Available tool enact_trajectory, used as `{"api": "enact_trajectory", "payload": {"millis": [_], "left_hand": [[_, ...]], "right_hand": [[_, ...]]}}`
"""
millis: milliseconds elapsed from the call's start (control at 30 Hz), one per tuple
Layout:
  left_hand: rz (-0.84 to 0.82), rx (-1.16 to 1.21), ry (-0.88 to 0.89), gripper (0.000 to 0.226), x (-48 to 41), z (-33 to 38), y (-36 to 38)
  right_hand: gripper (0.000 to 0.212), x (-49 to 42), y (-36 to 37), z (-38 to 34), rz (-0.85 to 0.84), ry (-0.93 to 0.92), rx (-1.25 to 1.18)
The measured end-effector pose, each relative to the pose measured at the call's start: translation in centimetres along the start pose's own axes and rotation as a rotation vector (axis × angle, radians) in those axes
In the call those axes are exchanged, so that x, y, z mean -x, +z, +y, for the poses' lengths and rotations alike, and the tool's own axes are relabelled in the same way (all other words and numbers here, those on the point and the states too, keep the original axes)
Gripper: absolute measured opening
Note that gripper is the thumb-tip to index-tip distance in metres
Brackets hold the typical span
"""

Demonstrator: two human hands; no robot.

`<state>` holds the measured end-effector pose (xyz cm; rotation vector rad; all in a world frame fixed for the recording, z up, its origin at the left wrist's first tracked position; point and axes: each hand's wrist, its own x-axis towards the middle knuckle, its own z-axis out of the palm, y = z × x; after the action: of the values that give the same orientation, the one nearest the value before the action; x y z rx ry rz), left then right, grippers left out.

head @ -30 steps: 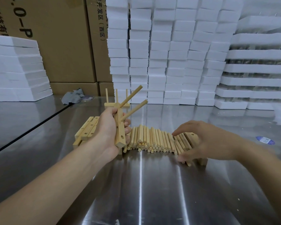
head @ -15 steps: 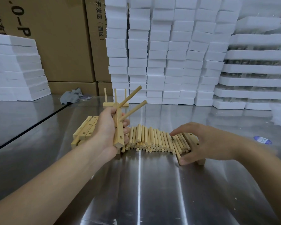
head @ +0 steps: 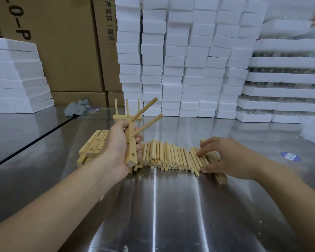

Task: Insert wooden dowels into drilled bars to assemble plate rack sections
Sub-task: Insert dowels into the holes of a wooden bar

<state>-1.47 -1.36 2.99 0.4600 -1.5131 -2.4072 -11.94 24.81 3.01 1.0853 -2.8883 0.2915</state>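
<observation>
My left hand (head: pixel 117 146) grips a drilled wooden bar (head: pixel 131 146) held upright above the steel table (head: pixel 153 206). Two dowels (head: pixel 147 118) stick out of the bar, slanting up to the right, and one hole near its lower end is empty. A row of loose dowels (head: pixel 168 156) lies on the table just right of that hand. My right hand (head: pixel 224 158) rests on the right end of the row, its fingertips and thumb around a dowel there. It partly covers another wooden bar (head: pixel 221 177).
A stack of drilled bars (head: pixel 94 145) lies left of my left hand. A finished section with three upright dowels (head: pixel 126 110) stands behind. Grey cloth (head: pixel 78 107), foam blocks (head: pixel 180 57) and cardboard boxes (head: pixel 62 42) line the back. A blue sticker (head: pixel 290 156) lies at right.
My right hand has shifted slightly over the right end of the dowel row, its fingers closing toward a dowel. My left hand holds the bar as before.
</observation>
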Motion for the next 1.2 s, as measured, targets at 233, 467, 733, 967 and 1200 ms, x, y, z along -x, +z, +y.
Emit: {"api": "enact_trajectory", "payload": {"millis": [233, 467, 733, 967, 1200], "left_hand": [[0.001, 0.003, -0.001, 0.036, 0.1, 0.2, 0.0], [0.001, 0.022, -0.013, 0.036, 0.1, 0.3, 0.0], [-0.039, 0.091, -0.059, 0.036, 0.6, -0.6, 1.0], [-0.17, 0.128, -0.045, 0.042, 1.2, -1.3, 1.8], [-0.285, 0.16, 0.006, 0.049, 1.3, -1.8, 1.9]], "right_hand": [[0.024, 0.1, 0.1, 0.1, 0.119, -0.089, -0.023], [0.011, 0.6, -0.6, -0.8, 0.492, -0.158, -0.176], [0.017, 0.9, -0.8, -4.4, 0.404, -0.134, -1.147], [0.016, 1.0, 1.4, -6.5, 0.26, -0.207, -1.031], [0.013, 1.4, 2.6, -7.8, 0.222, -0.307, -0.819]]}}
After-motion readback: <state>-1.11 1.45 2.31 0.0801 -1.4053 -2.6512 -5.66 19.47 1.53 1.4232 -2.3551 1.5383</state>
